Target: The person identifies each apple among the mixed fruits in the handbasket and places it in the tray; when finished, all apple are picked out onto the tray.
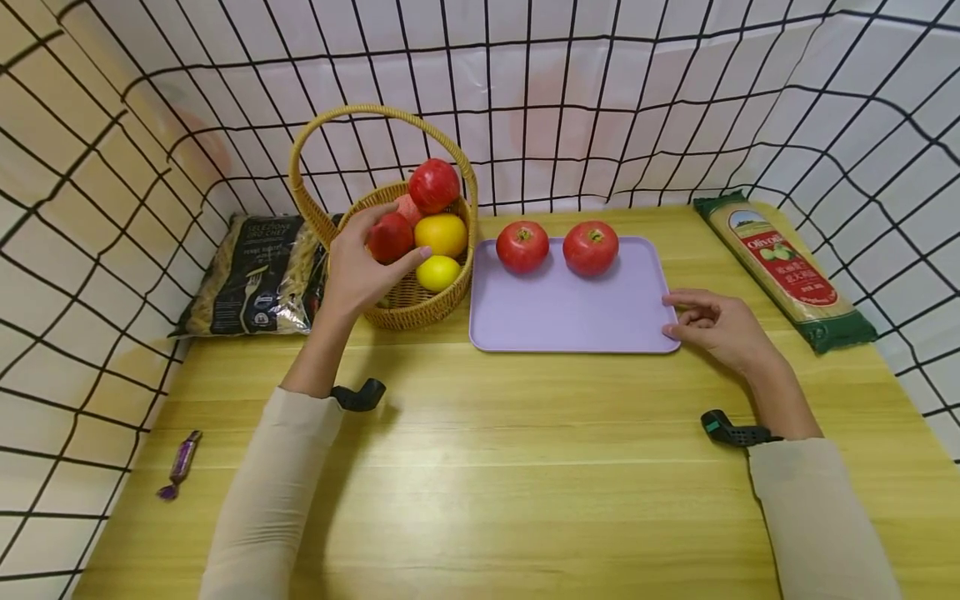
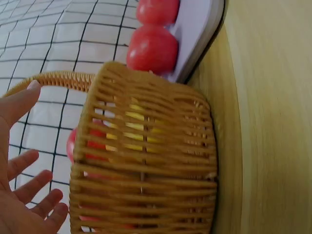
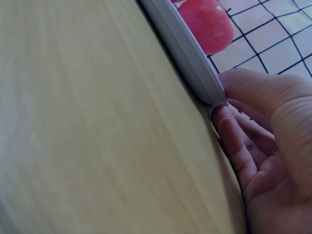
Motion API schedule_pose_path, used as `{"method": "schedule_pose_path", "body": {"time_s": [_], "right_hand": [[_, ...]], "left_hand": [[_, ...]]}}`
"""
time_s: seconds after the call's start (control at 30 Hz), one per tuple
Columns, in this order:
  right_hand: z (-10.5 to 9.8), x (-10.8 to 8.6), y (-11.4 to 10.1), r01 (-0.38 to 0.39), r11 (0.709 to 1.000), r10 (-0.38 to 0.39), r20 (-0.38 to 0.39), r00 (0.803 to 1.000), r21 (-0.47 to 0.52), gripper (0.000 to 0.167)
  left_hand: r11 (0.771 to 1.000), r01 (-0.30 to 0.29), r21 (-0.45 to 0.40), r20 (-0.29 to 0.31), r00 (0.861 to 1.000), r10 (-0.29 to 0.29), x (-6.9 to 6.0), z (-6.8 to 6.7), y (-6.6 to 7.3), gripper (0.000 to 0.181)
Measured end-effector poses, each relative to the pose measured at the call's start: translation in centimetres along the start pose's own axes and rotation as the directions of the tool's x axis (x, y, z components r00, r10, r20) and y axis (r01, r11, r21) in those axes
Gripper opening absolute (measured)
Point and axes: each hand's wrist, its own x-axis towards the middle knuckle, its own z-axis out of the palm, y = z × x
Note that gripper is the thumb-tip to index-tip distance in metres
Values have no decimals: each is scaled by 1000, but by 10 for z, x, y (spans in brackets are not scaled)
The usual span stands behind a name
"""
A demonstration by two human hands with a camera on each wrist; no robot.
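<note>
My left hand (image 1: 360,262) reaches over the left side of a wicker basket (image 1: 416,313), fingers spread near a dark red fruit (image 1: 392,237); in the left wrist view it grips nothing. Also in the basket are a red apple (image 1: 434,186), a pinkish fruit (image 1: 408,208) partly hidden, an orange-yellow fruit (image 1: 441,236) and a yellow lemon (image 1: 438,273). Right of the basket lies a lilac tray (image 1: 570,321) bearing two red apples, a left one (image 1: 522,247) and a right one (image 1: 591,248). My right hand (image 1: 712,325) pinches the tray's right rim (image 3: 217,92), thumb on top, fingers below.
A black bag of pasta (image 1: 251,279) lies left of the basket. A green-ended noodle packet (image 1: 783,271) lies at the right. A purple wrapped candy (image 1: 179,467) is near the left edge. White grid-patterned sheets (image 1: 540,92) enclose the wooden table (image 1: 525,483) at back and sides.
</note>
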Motion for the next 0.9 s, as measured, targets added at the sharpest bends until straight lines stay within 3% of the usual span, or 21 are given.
{"method": "schedule_pose_path", "body": {"time_s": [0.13, 0.6, 0.9], "right_hand": [[-1, 0, -3, 4, 1000, -4, -2, 1000, -14, 54], [0, -1, -2, -6, 1000, 6, -6, 1000, -8, 54], [0, 0, -2, -20, 1000, 20, -9, 1000, -19, 54]], "left_hand": [[1000, 1, 20, -4, 1000, -1, 4, -3, -10, 80], [981, 82, 177, 72, 993, -96, 18, -14, -31, 87], [970, 116, 212, 116, 983, -143, 23, -16, -42, 94]]}}
